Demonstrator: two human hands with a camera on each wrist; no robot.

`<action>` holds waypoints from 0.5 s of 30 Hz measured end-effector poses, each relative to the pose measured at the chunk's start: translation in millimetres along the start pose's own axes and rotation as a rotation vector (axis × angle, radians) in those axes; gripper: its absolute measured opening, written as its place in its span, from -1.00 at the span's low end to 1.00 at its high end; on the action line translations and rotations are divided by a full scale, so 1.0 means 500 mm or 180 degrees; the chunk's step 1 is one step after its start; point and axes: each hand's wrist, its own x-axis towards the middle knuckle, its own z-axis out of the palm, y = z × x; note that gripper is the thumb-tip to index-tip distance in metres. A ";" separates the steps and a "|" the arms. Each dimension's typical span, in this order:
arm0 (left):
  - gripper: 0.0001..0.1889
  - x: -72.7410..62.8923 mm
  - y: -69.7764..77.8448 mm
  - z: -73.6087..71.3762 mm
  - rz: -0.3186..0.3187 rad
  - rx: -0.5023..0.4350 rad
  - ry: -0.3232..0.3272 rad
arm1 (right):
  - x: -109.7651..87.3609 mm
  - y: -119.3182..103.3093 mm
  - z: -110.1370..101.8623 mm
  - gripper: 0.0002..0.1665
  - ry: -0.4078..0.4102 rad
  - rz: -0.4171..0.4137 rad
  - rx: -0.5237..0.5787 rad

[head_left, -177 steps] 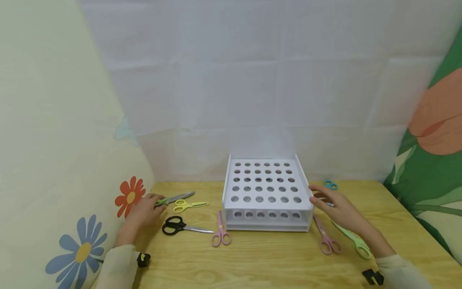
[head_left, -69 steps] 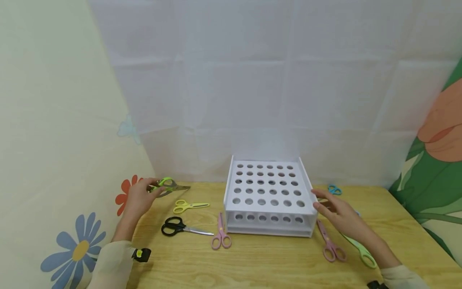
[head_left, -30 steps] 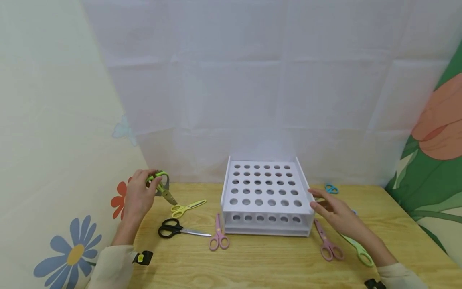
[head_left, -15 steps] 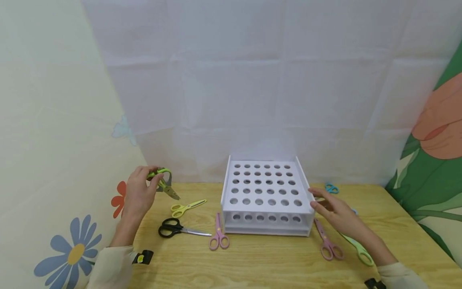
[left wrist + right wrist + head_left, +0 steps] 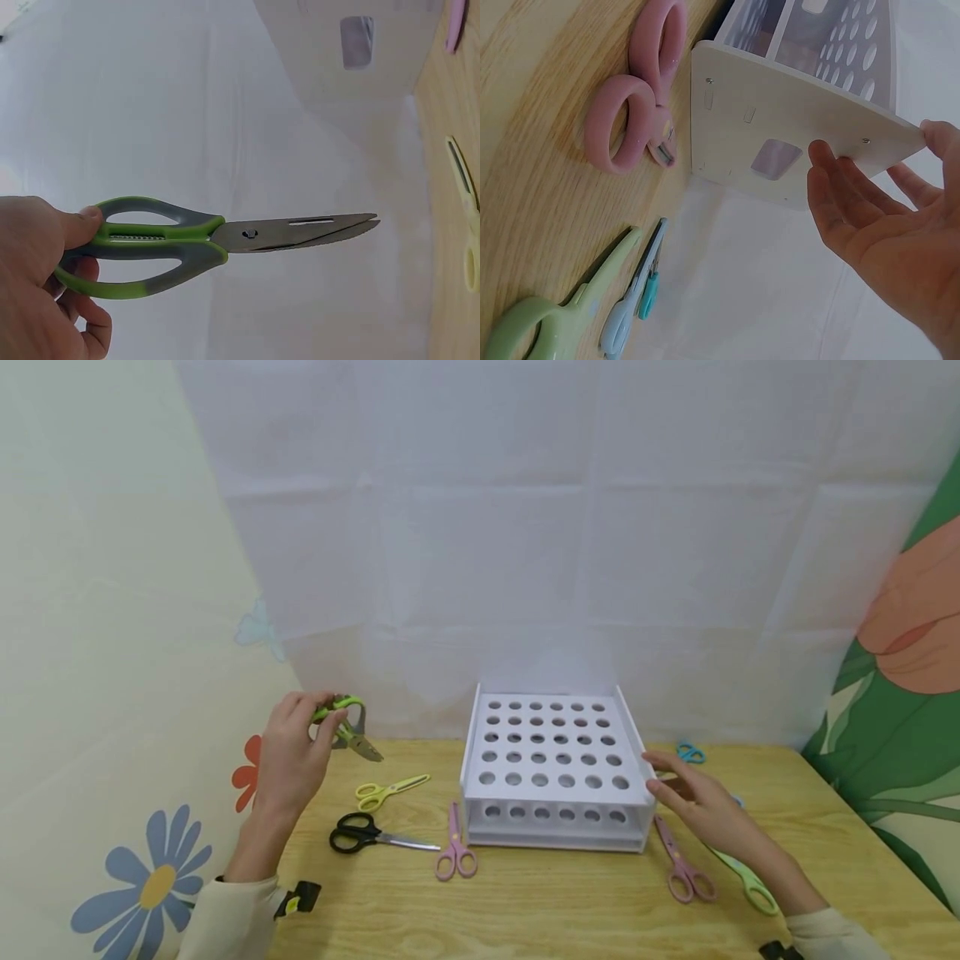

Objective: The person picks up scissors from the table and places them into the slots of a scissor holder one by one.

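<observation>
My left hand (image 5: 288, 764) holds up a pair of green and grey kitchen scissors (image 5: 255, 234) by the handles, above the left side of the table. In the left wrist view the thumb and fingers pinch the handle end, and the blades are nearly closed. My right hand (image 5: 705, 802) touches the right side of a white two-tier rack (image 5: 555, 796) with round holes. The right wrist view shows its fingertips against the side panel and the thumb at the panel's edge. Below the left hand lie yellow scissors (image 5: 386, 792).
Black-handled scissors (image 5: 360, 832) and pink scissors (image 5: 454, 852) lie left of the rack. To its right are more pink scissors (image 5: 684, 870), light green scissors (image 5: 562, 319), pale blue scissors (image 5: 622, 319) and small teal scissors (image 5: 690, 752). Cloths hang behind and beside the wooden table.
My left hand has lifted the green and grey scissors off the table, and the blades have tilted downward. The yellow scissors have turned slightly. My right hand stays at the rack.
</observation>
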 end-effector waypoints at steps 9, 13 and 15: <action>-0.72 0.013 0.060 -0.013 0.0392 -0.0229 0.0234 | -0.002 -0.001 0.001 -0.40 0.0019 0.0030 -0.0016; -0.68 0.014 0.087 -0.021 0.0555 -0.0369 0.0370 | -0.002 -0.002 0.000 -0.40 0.0012 0.0033 -0.0016; -0.66 0.015 0.100 -0.025 0.0629 -0.0413 0.0440 | -0.001 -0.002 0.000 -0.40 0.0006 0.0035 -0.0015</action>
